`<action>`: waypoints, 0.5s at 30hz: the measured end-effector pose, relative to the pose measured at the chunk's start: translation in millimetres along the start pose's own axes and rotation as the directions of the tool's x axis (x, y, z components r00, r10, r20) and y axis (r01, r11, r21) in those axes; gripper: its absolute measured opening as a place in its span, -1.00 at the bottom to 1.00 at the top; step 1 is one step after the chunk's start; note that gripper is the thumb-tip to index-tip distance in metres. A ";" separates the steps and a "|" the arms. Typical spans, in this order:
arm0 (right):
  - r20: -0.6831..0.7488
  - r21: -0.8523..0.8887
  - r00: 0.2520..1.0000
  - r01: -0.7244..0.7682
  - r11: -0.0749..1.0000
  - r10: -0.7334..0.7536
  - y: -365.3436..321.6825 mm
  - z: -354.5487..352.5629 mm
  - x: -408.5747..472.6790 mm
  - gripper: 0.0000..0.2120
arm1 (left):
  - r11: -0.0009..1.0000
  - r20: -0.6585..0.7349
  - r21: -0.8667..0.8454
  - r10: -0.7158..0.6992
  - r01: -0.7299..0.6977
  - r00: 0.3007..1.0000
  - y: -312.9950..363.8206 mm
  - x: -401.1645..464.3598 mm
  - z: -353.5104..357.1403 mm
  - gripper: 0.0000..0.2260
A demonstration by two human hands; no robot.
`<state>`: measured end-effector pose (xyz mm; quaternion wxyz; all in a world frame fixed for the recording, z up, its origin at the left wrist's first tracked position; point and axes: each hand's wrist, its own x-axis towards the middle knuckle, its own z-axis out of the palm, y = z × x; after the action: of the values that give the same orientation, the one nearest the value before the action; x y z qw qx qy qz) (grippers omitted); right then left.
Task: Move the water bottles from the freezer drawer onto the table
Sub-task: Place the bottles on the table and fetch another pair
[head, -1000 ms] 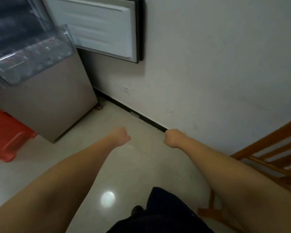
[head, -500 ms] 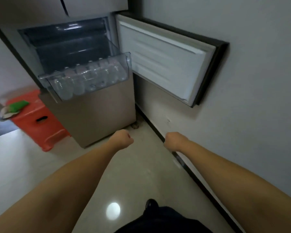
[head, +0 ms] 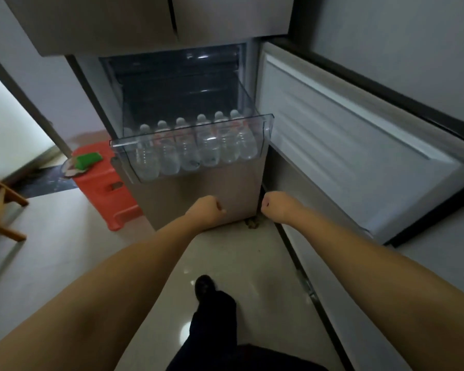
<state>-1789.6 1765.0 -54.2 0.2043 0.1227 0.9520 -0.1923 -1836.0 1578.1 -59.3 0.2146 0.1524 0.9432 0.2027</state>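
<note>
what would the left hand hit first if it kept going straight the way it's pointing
Probably the closed lower front panel of the fridge, below the pulled-out freezer drawer; the left hand sits under the drawer, though depth is unclear.

A home kitchen corner: a fridge (head: 198, 199) at the centre of the frame with its freezer door (head: 359, 145) swung open to the right, a red plastic stool (head: 105, 188) at left, glossy floor tiles (head: 51, 250), plain painted walls (head: 399, 44).

Bare forearms with no sleeves; the right hand (head: 275, 207) bears a small dark mark (near the knuckles); dark trousers (head: 212, 330), dark shoe (head: 204, 286).
</note>
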 end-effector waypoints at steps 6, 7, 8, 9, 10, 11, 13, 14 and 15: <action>-0.182 0.064 0.983 0.048 0.997 -0.036 -34.2 -65.9 64.2 -0.73 | 0.984 -0.056 -0.028 0.173 -0.175 0.983 29.7 88.2 -60.4 -0.87; -0.221 0.060 0.975 0.047 0.997 -0.033 -41.0 -80.1 76.0 -0.73 | 0.981 -0.058 -0.027 0.192 -0.194 0.980 36.5 102.2 -73.8 -0.84; -0.262 0.059 0.965 0.039 0.997 -0.022 -47.5 -91.2 86.4 -0.73 | 0.975 -0.072 -0.029 0.218 -0.221 0.973 41.7 114.2 -85.4 -0.82; -0.309 0.059 0.951 0.033 0.998 -0.013 -57.7 -109.5 105.7 -0.75 | 0.971 -0.079 -0.025 0.234 -0.237 0.969 45.8 133.4 -105.6 -0.80; -0.348 0.064 0.938 0.036 0.997 -0.011 -63.7 -120.5 114.9 -0.76 | 0.966 -0.081 -0.034 0.253 -0.256 0.964 49.2 142.2 -116.7 -0.79; -0.380 0.065 0.925 0.037 0.997 -0.010 -71.1 -133.3 127.3 -0.77 | 0.964 -0.082 -0.047 0.258 -0.262 0.963 51.3 153.4 -131.1 -0.79; -0.430 0.104 0.903 0.048 0.993 0.002 -87.3 -155.8 155.1 -0.76 | 0.960 -0.102 -0.092 0.257 -0.266 0.961 48.0 180.4 -159.1 -0.81; -0.445 0.125 0.895 0.060 0.990 0.002 -93.4 -162.8 162.3 -0.76 | 0.958 -0.106 -0.112 0.251 -0.263 0.962 45.1 190.3 -167.3 -0.81; -0.450 0.141 0.893 0.063 0.988 0.008 -97.6 -166.6 170.1 -0.76 | 0.961 -0.098 -0.122 0.238 -0.249 0.966 40.7 200.0 -173.3 -0.82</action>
<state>-2027.8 1773.3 42.8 -0.0339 0.1655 0.9575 -0.2336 -2081.1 1633.5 33.5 0.1586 0.2443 0.9096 0.2965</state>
